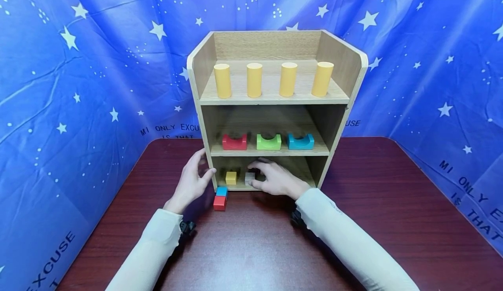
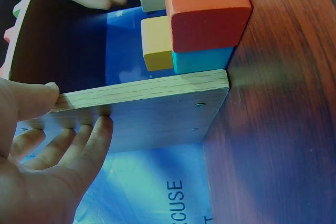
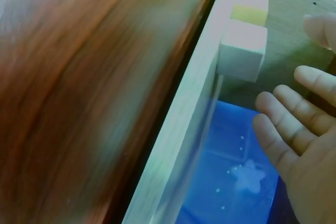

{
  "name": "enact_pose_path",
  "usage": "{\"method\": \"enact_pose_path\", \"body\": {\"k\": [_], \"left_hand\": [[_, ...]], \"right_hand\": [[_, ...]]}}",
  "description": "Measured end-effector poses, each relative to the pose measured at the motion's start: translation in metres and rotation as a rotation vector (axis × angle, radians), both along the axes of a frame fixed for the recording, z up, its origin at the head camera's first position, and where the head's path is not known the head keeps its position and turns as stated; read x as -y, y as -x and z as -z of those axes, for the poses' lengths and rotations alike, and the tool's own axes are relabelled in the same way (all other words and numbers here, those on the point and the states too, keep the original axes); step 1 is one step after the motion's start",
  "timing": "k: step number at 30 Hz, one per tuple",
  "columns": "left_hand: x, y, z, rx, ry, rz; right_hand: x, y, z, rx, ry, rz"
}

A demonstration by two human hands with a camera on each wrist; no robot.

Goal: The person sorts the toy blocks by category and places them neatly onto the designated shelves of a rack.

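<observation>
My left hand (image 1: 191,181) holds the left side panel (image 2: 152,116) of a wooden shelf, thumb at the front edge and fingers against the outer face. Over the bottom compartment is my right hand (image 1: 273,178), its fingers extended beside a whitish cube (image 3: 242,51). A gap shows between those fingers and the cube in the right wrist view. To the cube's left, a yellow block (image 1: 231,178) sits on the same bottom board. A red block (image 1: 219,203) and a blue block (image 1: 222,191) lie together on the table at the shelf's front left corner.
Several yellow cylinders (image 1: 254,80) stand in a row on the top board. The middle board bears a red arch block (image 1: 234,142), a green one (image 1: 269,142) and a blue one (image 1: 300,142). A blue starry curtain (image 1: 118,55) surrounds the dark wooden table (image 1: 251,247).
</observation>
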State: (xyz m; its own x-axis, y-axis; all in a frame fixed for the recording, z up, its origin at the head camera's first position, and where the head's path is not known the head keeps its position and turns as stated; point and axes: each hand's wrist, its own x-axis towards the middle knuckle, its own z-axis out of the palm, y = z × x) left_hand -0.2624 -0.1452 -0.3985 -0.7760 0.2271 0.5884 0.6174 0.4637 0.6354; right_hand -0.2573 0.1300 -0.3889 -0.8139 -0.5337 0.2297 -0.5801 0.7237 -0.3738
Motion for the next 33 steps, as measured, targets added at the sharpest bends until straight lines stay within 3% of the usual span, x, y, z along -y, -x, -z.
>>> {"method": "enact_pose_path", "body": {"k": [18, 27, 33], "left_hand": [[0.0, 0.0, -0.001, 0.016, -0.009, 0.01], [0.0, -0.001, -0.001, 0.024, -0.014, 0.007], [-0.001, -0.001, -0.002, 0.034, -0.018, 0.007]], "right_hand": [[0.006, -0.013, 0.009, -0.114, 0.049, -0.114], [0.016, -0.016, 0.009, -0.122, 0.052, -0.165], [0.023, -0.017, 0.008, -0.083, 0.092, -0.184]]}}
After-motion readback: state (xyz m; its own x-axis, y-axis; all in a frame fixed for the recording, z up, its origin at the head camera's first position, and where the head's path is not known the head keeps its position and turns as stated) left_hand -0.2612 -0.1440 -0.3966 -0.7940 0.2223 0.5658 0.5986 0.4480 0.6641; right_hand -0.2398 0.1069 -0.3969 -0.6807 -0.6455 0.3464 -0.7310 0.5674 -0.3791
